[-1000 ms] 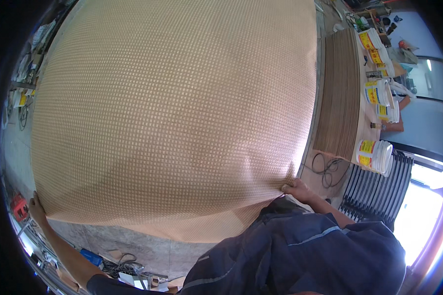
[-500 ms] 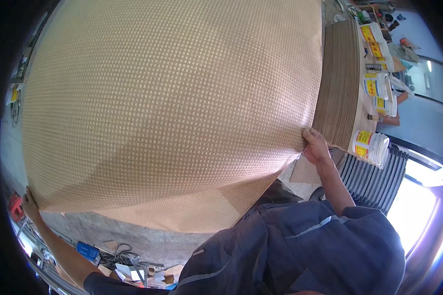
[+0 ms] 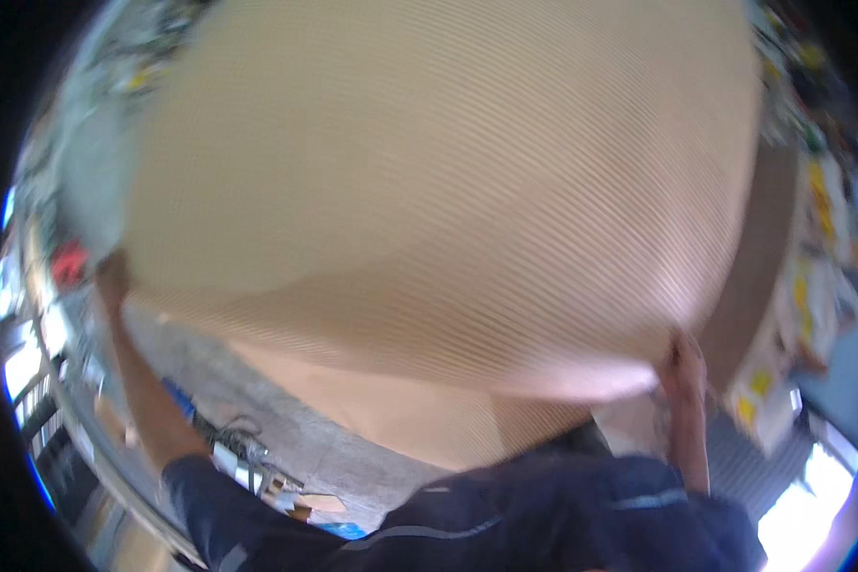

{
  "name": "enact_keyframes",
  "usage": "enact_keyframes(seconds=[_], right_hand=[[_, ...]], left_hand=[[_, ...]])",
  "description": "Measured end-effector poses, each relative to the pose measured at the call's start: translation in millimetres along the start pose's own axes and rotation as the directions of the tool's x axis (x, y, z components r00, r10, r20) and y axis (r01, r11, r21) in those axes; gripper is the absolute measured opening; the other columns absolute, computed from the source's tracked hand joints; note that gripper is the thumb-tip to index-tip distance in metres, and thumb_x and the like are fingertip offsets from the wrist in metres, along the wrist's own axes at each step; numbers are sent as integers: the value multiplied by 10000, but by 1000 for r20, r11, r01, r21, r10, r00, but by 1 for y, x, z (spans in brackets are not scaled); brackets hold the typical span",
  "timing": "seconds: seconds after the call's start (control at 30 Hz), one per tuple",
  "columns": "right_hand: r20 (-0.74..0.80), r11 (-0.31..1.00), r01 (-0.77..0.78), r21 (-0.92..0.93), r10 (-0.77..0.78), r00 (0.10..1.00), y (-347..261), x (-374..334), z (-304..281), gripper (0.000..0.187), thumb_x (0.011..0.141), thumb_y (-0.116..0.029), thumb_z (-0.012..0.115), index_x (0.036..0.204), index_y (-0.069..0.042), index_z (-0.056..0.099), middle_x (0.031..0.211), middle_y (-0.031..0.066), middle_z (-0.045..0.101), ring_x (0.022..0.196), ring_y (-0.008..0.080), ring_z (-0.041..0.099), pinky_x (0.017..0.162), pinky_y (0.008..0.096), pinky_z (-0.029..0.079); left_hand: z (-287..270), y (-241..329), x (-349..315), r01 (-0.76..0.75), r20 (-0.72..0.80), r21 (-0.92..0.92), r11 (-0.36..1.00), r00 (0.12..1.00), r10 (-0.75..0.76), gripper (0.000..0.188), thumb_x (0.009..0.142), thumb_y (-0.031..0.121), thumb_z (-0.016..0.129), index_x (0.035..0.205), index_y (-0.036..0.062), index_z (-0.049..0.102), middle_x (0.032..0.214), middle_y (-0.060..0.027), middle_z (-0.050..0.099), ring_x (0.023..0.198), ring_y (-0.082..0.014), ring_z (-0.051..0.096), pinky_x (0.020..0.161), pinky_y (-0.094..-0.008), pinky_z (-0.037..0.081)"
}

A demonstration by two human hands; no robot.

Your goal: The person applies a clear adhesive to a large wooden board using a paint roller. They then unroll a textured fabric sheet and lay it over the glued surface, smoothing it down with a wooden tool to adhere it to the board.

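A wide tan sheet with a fine woven-looking pattern (image 3: 429, 191) fills most of the view. My left hand (image 3: 112, 275) is closed on its near left corner. Toward the near right, my right hand (image 3: 683, 367) pinches the sheet's edge, and the material creases beside it. Between my hands the edge sags, and a flap of the sheet hangs down in front of my body. Motion smears the picture, so the fingers show only roughly.
Right of the sheet stands a tall stack of brown boards (image 3: 758, 238), with white and yellow buckets (image 3: 810, 296) beyond it. A red object (image 3: 69, 263) lies near my left hand. Cables (image 3: 238, 434) and scraps litter the grey floor (image 3: 305, 410) below.
My view has swung, so the sheet and both hands sit further right; the left hand appears higher, the right lower. Both hands keep their hold on the sheet.
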State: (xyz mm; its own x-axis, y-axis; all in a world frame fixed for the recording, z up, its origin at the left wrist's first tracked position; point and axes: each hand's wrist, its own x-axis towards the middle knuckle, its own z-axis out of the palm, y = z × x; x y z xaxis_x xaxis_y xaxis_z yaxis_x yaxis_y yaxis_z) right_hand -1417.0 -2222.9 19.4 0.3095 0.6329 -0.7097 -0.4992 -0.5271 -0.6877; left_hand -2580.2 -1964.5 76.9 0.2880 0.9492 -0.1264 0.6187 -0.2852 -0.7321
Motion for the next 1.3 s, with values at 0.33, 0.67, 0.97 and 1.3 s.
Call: enact_keyframes(seconds=[0.33,0.67,0.97,1.3], right_hand=[[-113,993,44,-106,-56,992,21,-13,-1,376,988,-255,509,1226,36,507,1186,130,586,1068,239,584,952,381,470],[-12,999,40,-35,-40,999,25,-14,-12,434,957,-304,563,1248,12,504,1220,122,577,1106,261,568,950,435,470],[-17,996,93,-5,-93,995,43,-37,4,490,941,-348,587,1263,8,494,1253,126,557,1163,270,531,997,444,442],[-86,992,125,-24,-126,988,29,-68,31,473,935,-330,607,1263,-6,505,1268,125,560,1130,259,567,959,431,477]], left_hand=[[-163,141,98,735,463,-650,193,585,-666,559,900,532,537,991,0,682,975,-252,668,955,-376,642,835,-436,469],[-217,189,299,425,342,-905,33,770,-539,691,769,643,652,961,-20,700,881,-148,695,856,-279,665,784,-413,494],[-214,173,309,426,420,-901,-77,817,-396,476,782,486,735,905,27,707,767,-56,655,642,-145,588,614,-334,464],[-228,135,302,287,194,-953,100,827,-528,542,826,538,636,883,3,698,765,-113,685,687,-202,636,645,-384,476]])
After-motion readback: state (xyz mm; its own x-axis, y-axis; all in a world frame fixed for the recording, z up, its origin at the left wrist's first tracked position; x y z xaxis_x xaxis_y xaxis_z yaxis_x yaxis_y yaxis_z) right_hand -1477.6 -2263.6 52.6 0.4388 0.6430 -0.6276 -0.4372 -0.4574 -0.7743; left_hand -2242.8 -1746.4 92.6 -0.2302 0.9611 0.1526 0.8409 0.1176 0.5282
